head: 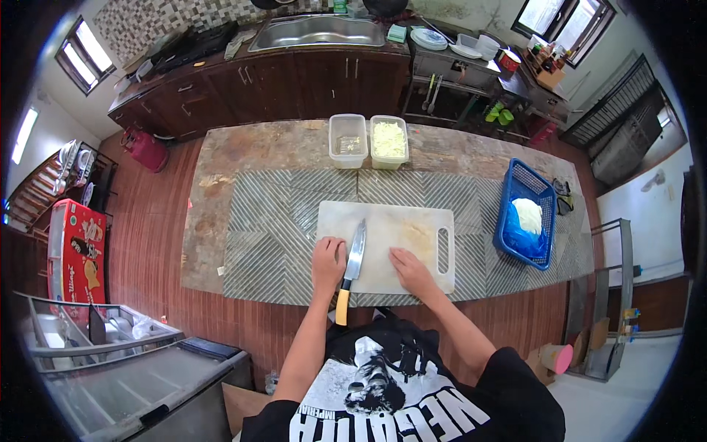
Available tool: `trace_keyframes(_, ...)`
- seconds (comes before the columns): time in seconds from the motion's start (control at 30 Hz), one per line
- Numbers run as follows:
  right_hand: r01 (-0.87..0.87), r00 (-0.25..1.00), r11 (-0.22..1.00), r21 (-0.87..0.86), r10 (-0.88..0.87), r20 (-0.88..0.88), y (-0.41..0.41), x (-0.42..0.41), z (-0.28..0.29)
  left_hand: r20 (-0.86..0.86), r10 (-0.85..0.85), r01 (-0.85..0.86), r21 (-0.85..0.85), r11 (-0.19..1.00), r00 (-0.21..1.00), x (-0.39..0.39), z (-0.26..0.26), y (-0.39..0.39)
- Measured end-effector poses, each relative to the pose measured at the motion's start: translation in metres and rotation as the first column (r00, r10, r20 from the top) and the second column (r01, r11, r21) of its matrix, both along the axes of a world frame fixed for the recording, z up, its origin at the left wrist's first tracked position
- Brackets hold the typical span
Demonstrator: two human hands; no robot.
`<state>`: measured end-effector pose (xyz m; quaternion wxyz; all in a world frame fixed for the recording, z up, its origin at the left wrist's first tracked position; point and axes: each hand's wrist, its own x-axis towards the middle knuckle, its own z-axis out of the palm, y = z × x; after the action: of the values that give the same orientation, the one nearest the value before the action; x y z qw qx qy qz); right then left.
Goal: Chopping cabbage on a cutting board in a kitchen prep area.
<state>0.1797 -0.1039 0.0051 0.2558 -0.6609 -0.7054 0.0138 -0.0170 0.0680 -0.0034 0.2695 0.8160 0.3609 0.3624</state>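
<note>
A white plastic cutting board (381, 221) lies on the table, with a kitchen knife (356, 254) on its left part, the blade pointing away from me and the yellow and black handle past the near edge. My left hand (329, 262) rests at the board's left edge, beside the knife, holding nothing. Flat on the board's right half is my right hand (411, 271), also without anything in it. Behind the board stand a plastic container of shredded pale green vegetable (389, 141) and a clear plastic container (348, 145) with a few shreds inside.
To the right, a blue plastic basket (500, 237) holds a blue bag and a pale, rounded item (527, 215). Dark sandals (562, 196) lie beyond it at the table's right edge. Patterned matting (270, 221) covers the wooden table (212, 160). A sink counter stands behind.
</note>
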Motion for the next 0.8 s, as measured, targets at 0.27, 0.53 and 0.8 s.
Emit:
trace_keyframes(0.27,0.03,0.98,0.998,-0.054,-0.04,-0.193,-0.036,0.005,0.004,0.007,-0.011,0.011,-0.02,1.0,1.0,-0.002,0.005,0.0)
trace_keyframes(0.53,0.141,0.913,0.989,-0.042,-0.146,-0.38,-0.035,0.0,0.0,0.009,-0.008,0.008,-0.015,1.0,1.0,0.0,0.004,0.0)
trace_keyframes(0.8,0.184,0.923,0.983,-0.021,-0.18,-0.341,-0.034,-0.013,-0.004,-0.022,-0.017,0.017,-0.026,1.0,1.0,-0.001,0.002,0.001)
